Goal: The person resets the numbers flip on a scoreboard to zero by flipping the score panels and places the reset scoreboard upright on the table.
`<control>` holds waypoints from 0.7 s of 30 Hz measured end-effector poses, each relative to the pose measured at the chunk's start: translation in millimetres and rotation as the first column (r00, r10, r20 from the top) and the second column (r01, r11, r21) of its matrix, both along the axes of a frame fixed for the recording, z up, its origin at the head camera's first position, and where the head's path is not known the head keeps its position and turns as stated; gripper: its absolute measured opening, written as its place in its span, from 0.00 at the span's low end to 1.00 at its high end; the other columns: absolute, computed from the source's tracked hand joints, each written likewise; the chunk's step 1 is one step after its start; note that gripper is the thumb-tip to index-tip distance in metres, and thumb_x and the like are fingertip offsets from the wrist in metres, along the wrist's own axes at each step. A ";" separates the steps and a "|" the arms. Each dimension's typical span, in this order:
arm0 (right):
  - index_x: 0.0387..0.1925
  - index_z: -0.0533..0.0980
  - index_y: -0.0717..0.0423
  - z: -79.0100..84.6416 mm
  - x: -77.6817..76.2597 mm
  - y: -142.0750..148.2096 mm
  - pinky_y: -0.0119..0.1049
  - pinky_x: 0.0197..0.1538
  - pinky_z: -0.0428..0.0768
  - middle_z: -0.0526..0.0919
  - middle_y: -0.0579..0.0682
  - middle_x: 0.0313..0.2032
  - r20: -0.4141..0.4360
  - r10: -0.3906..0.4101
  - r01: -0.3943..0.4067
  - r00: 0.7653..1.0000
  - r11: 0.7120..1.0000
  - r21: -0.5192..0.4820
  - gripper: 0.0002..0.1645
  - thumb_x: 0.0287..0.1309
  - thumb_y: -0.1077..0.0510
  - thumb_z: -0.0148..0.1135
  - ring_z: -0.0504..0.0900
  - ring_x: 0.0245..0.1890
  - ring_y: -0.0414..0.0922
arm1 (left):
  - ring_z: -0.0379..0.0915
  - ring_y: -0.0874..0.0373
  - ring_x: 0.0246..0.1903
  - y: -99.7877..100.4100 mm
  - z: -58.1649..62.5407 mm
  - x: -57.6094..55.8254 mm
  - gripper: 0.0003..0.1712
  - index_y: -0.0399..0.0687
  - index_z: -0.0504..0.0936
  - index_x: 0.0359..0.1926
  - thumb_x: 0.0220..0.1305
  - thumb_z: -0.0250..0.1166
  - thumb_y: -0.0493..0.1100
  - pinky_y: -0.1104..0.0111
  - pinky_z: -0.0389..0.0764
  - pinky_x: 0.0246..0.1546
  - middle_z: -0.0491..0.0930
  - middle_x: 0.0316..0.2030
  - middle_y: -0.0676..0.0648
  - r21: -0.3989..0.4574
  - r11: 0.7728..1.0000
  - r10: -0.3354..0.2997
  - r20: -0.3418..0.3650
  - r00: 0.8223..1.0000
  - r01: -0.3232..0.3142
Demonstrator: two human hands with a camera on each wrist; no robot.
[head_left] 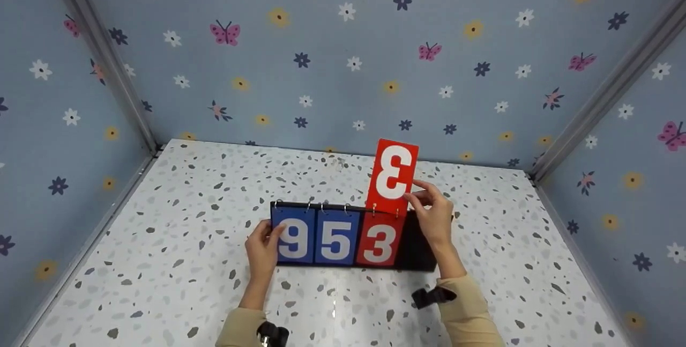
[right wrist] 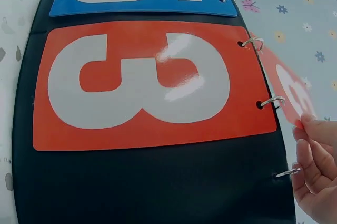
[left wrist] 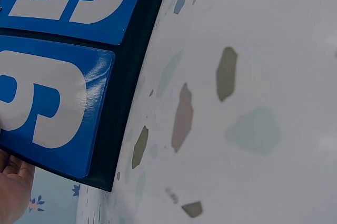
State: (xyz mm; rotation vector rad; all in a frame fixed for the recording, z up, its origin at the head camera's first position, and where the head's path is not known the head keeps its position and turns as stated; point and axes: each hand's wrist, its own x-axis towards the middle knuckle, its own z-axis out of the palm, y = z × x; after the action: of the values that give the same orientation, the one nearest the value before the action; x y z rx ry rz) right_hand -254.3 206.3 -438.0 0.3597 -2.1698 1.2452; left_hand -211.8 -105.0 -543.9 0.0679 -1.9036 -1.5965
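Left hand: Here we are at the left end, and our left hand (head_left: 261, 245) has the board's edge firmly gripped, thumb over the front, the other fingers tucked behind.
Right hand: Across we go, and our right hand (head_left: 435, 218) is pinching, thumb and fingertips closed on the right edge of a lifted card.
Raised red card: There it is, the raised red card (head_left: 381, 189), up and left from those right fingers, its white 3 upside down in the head view!
Lower red card: Just left of and below the right fingers, we read another 3 on the lower red card (head_left: 370, 226), hanging on the same rings (head_left: 373, 208).
Black board: Our black board (head_left: 418, 245) stretches between both sets of fingers, bare beneath the right ones; we can't tell whether its lower edge touches the tabletop (head_left: 187, 218).
Blue 9 card: Right under the left thumb, we have the blue 9 card (head_left: 303, 218).
Blue 5 card: One place further right from that thumb, we spot the blue 5 card (head_left: 327, 218).
Patterned wall: And beyond all our fingers, the patterned wall (head_left: 343, 68) blooms with flowers and butterflies.
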 end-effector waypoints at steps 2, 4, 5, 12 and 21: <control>0.42 0.76 0.63 -0.8 -0.3 0.8 0.27 0.29 0.74 0.82 0.51 0.25 0.009 0.005 -0.005 1.000 1.000 0.009 0.17 0.48 0.62 0.65 0.78 0.23 0.41 | 0.68 0.62 0.20 0.1 0.1 -0.1 0.07 0.34 0.76 0.28 0.53 0.64 0.36 0.78 0.69 0.22 0.76 0.21 0.44 -0.002 1.000 0.004 -0.001 1.000 -0.004; 0.43 0.76 0.63 -1.5 -0.1 1.5 0.28 0.30 0.75 0.83 0.52 0.27 0.024 0.005 -0.005 1.000 1.000 0.021 0.16 0.49 0.62 0.64 0.79 0.25 0.42 | 0.68 0.61 0.20 0.4 0.2 0.0 0.07 0.34 0.76 0.28 0.53 0.64 0.36 0.78 0.69 0.22 0.76 0.21 0.44 -0.005 1.000 0.006 -0.001 1.000 -0.006; 0.43 0.76 0.63 -1.9 -0.1 1.9 0.29 0.30 0.75 0.83 0.52 0.28 0.031 0.006 -0.007 0.999 1.000 0.030 0.16 0.50 0.62 0.63 0.79 0.25 0.42 | 0.68 0.62 0.20 0.5 0.2 0.0 0.07 0.34 0.76 0.28 0.53 0.64 0.36 0.78 0.69 0.22 0.76 0.21 0.44 -0.004 1.000 0.007 0.003 1.000 -0.007; 0.41 0.77 0.63 1.7 5.6 3.8 0.32 0.32 0.77 0.83 0.55 0.31 0.021 0.043 -0.044 0.999 0.998 0.055 0.13 0.50 0.65 0.62 0.81 0.29 0.46 | 0.69 0.46 0.21 7.0 32.0 17.5 0.07 0.27 0.75 0.29 0.54 0.62 0.32 0.79 0.68 0.23 0.76 0.22 0.37 -0.007 1.000 -0.011 0.023 1.000 0.011; 0.35 0.78 0.64 2.3 22.1 4.7 0.25 0.32 0.75 0.82 0.57 0.31 -0.057 0.022 -0.024 0.998 0.999 -0.034 0.09 0.49 0.68 0.62 0.80 0.27 0.47 | 0.69 0.56 0.20 1.0 3.0 1.5 0.07 0.31 0.76 0.29 0.53 0.63 0.34 0.79 0.68 0.23 0.76 0.21 0.42 -0.003 1.000 -0.009 0.019 1.000 0.009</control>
State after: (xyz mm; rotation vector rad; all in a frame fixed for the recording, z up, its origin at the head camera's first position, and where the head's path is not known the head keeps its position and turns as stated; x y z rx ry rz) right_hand -232.3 211.0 -435.7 0.4020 -2.0987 1.2684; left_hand -210.3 -104.0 -540.9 0.0737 -1.9237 -1.6047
